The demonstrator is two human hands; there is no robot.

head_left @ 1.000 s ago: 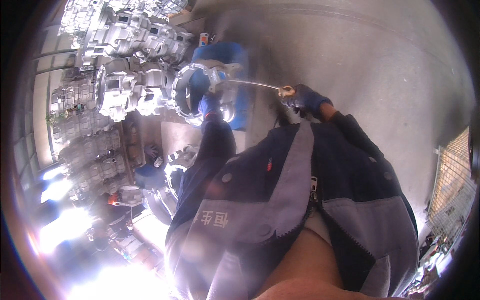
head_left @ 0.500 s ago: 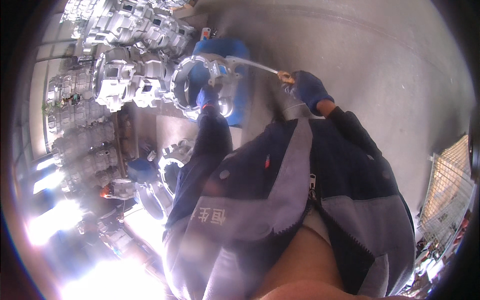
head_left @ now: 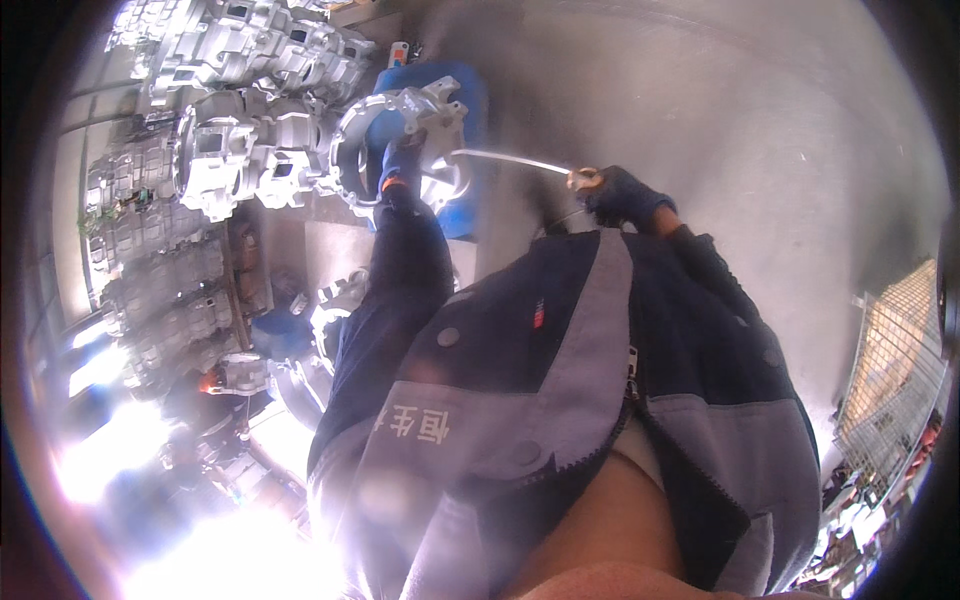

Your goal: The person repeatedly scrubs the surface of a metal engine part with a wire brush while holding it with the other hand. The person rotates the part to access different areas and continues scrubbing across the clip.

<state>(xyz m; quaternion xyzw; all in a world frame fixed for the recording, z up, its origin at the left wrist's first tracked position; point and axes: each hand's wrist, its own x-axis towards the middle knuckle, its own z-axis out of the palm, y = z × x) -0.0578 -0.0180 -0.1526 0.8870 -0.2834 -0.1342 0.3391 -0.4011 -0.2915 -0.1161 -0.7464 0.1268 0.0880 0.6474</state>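
A silver cast-metal housing point(head_left: 438, 108) with a wide round opening and a lugged rim rests on a blue stand point(head_left: 462, 218). My gloved left hand point(head_left: 405, 158) grips its near side, the fingertips partly hidden against the metal. In my gloved right hand point(head_left: 630, 200) is a metal file point(head_left: 515, 159), held by its wooden handle with the fingers wrapped round it. The long, thin blade points left, and its tip meets or overlaps the right side of the housing; contact is hard to tell.
More silver housings point(head_left: 245, 145) stand stacked close on the left. Behind the stand lies a small white-and-orange device point(head_left: 399, 54). Grey concrete floor point(head_left: 720, 120) stretches to the right, with a wire mesh basket point(head_left: 890, 370) at the far right. Strong glare covers the lower left.
My right hand has moved slightly right and down, and the file has drawn back and lies flatter. The housing has turned or tilted a little under my left hand. The whole view has shifted slightly.
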